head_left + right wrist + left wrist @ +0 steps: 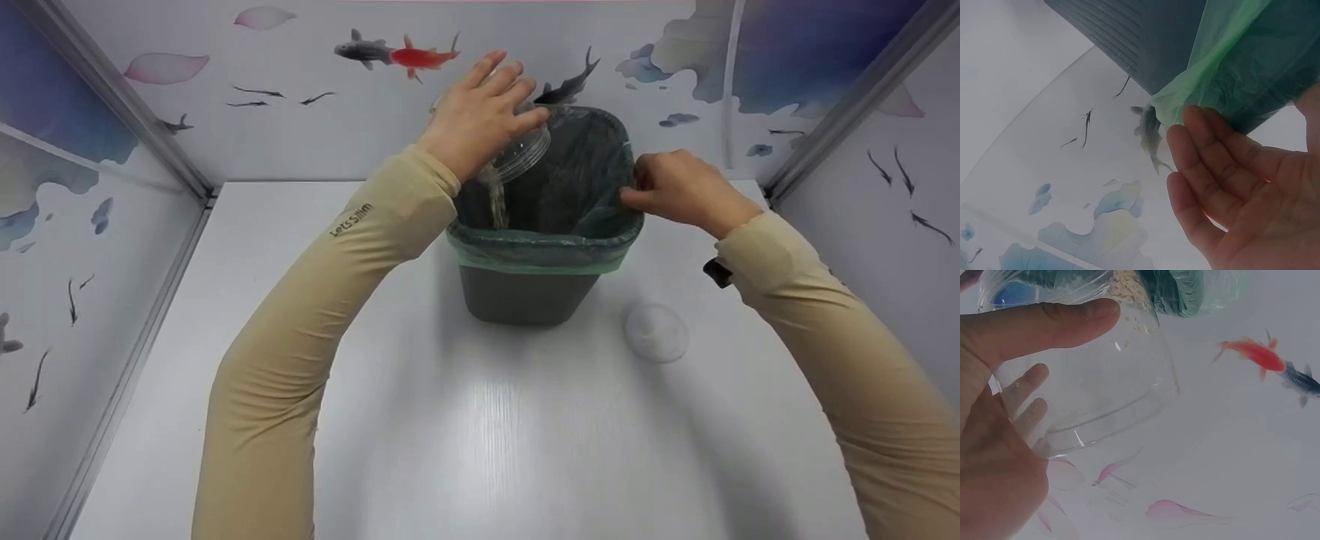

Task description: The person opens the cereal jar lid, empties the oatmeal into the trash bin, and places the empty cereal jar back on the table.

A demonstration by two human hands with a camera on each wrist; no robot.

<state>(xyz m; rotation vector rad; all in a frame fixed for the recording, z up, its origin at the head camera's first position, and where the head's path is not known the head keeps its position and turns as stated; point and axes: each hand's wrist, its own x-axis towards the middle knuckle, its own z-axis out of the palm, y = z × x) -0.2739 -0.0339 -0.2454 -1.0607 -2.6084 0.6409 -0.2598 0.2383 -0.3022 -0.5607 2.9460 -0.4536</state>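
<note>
My left hand (pixel 480 116) grips a clear plastic jar (pixel 1100 382), thumb and fingers around its side. The jar is tipped mouth down over a dark grey trash bin (pixel 525 296). Pale flakes (pixel 497 199) spill from its mouth into the bin, and in the left wrist view more flakes (pixel 1130 289) bunch along the lower wall near the mouth. A green trash bag (pixel 540 259) lines the bin and folds over its rim. At the bin's right side, my right hand (pixel 686 187) holds the bagged rim, its thumb on the inner side and its fingers outside.
A round clear lid (pixel 657 332) lies on the white table (pixel 480 442), in front and to the right of the bin. Close behind the bin rises a wall panel (pixel 300 142) printed with fish; similar panels close in both sides.
</note>
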